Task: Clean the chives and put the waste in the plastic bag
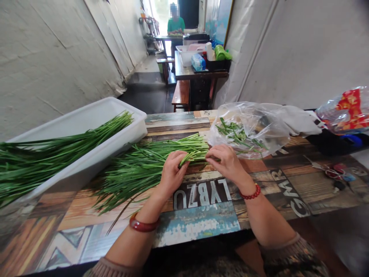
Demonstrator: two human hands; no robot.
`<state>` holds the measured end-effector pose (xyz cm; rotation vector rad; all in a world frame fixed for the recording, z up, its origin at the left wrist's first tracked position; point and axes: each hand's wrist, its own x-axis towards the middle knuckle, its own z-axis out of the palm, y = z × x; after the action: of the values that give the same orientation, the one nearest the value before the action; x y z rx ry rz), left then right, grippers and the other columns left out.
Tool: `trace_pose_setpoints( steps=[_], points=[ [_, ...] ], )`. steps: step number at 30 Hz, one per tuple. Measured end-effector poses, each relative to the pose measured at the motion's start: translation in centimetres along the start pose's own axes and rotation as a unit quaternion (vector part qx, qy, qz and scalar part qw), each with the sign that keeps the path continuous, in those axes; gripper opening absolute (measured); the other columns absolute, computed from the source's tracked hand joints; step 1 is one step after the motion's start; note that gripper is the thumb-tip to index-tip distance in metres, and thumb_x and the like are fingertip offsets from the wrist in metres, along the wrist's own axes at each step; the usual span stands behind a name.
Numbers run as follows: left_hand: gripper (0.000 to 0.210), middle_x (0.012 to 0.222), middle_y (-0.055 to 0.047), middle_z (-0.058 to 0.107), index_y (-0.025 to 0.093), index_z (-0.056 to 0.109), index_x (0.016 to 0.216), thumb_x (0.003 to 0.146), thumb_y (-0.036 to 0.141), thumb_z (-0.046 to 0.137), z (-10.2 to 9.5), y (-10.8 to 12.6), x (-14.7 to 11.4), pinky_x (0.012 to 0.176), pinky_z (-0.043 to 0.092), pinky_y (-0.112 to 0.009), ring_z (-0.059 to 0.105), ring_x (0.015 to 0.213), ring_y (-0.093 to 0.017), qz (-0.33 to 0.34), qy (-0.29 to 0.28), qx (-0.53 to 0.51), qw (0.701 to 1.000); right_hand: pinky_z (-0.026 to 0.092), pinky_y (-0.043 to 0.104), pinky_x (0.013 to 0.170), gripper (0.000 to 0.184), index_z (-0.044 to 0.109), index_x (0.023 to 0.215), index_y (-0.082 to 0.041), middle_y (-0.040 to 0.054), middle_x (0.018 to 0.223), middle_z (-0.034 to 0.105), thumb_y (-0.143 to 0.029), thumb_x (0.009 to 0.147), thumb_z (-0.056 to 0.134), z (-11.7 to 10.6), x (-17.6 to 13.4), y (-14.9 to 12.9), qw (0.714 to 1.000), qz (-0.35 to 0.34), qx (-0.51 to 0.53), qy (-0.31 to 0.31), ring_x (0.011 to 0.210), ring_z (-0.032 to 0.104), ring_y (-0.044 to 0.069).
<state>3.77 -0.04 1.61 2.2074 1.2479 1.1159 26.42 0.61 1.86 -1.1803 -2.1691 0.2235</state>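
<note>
A spread bunch of Chinese chives (135, 161) lies on the patterned table (201, 223), pale stem ends to the right. My left hand (173, 169) is closed round a few chive stems (188, 157) whose ends poke out past the thumb and fingers. Just right of it, my right hand (226, 159) pinches at the stem ends with thumb and fingertips; what sits in that pinch is too small to make out. Beyond the right hand, a clear plastic bag (265, 130) lies open with chive scraps (235, 132) in it.
At the left stands a long white tub (141, 127) with more chives (95, 138). Keys (337, 173) and a red-printed plastic package (351, 111) lie at the right. Farther back are a second table (184, 72), a bench (181, 92) and a person in green (175, 25).
</note>
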Motion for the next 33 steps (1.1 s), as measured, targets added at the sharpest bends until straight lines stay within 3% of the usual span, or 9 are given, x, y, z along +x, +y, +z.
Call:
trace_pose_setpoints(
  steps=[2,5,9,13,19,27,33],
  points=[
    [0.018,0.099,-0.007,0.068,0.020,0.066,0.093,0.094,0.027,0.050,0.0,0.0,0.0,0.089,0.043,-0.034,0.058,0.098,-0.020,0.009,0.007,0.006,1.000,0.042,0.034,0.081,0.007,0.066,0.084,-0.022,0.0018,0.089,0.070,-0.022,0.089,0.061,0.2,0.1,-0.1,0.997,-0.006,0.075,0.020,0.086,0.061,0.018],
    [0.019,0.087,-0.005,0.068,0.020,0.066,0.088,0.094,0.028,0.050,0.1,-0.1,-0.2,0.082,0.043,-0.033,0.057,0.087,-0.019,0.004,-0.023,0.032,0.999,0.045,0.031,0.079,0.011,0.065,0.084,-0.020,0.0027,0.086,0.069,-0.022,0.091,0.056,0.6,0.2,-0.4,0.986,0.002,0.160,0.041,0.083,0.062,0.017],
    [0.023,0.075,-0.002,0.061,0.019,0.062,0.078,0.094,0.031,0.050,0.2,-0.2,-0.3,0.070,0.039,-0.029,0.051,0.075,-0.017,-0.017,-0.071,0.056,0.996,0.047,0.028,0.072,0.014,0.063,0.086,-0.020,0.0021,0.081,0.069,-0.027,0.093,0.053,1.1,0.2,-1.1,0.974,0.067,0.217,0.029,0.077,0.063,0.016],
    [0.024,0.075,-0.002,0.059,0.019,0.059,0.074,0.093,0.032,0.052,0.3,-0.3,-0.2,0.069,0.037,-0.027,0.050,0.074,-0.016,-0.020,-0.085,0.043,0.995,0.048,0.026,0.066,0.019,0.063,0.086,-0.020,0.0011,0.075,0.070,-0.031,0.094,0.050,1.6,0.2,-1.4,0.962,0.109,0.249,0.025,0.070,0.064,0.015],
    [0.026,0.070,0.000,0.057,0.018,0.056,0.071,0.093,0.031,0.051,0.3,-0.3,-0.2,0.067,0.035,-0.027,0.047,0.070,-0.015,-0.018,-0.083,0.018,0.996,0.052,0.028,0.067,0.008,0.064,0.091,-0.021,0.0029,0.085,0.071,-0.027,0.086,0.060,2.3,0.0,-1.9,0.975,0.073,0.189,0.089,0.073,0.065,0.017],
    [0.029,0.068,0.000,0.056,0.018,0.054,0.069,0.093,0.034,0.050,0.0,0.1,-0.1,0.066,0.037,-0.026,0.049,0.069,-0.015,-0.040,-0.085,-0.006,0.996,0.053,0.037,0.080,0.021,0.059,0.110,-0.021,0.0071,0.097,0.068,-0.017,0.090,0.054,1.8,-0.2,-1.9,0.991,-0.040,0.085,0.094,0.089,0.063,0.021],
    [0.031,0.069,-0.001,0.056,0.018,0.053,0.068,0.093,0.036,0.048,0.0,0.0,0.0,0.068,0.038,-0.027,0.049,0.070,-0.015,-0.051,-0.092,-0.010,0.994,0.051,0.035,0.078,0.021,0.065,0.108,-0.024,0.0043,0.089,0.068,-0.021,0.094,0.050,1.1,0.1,-0.8,0.981,0.033,0.106,0.156,0.083,0.062,0.019]
  ],
)
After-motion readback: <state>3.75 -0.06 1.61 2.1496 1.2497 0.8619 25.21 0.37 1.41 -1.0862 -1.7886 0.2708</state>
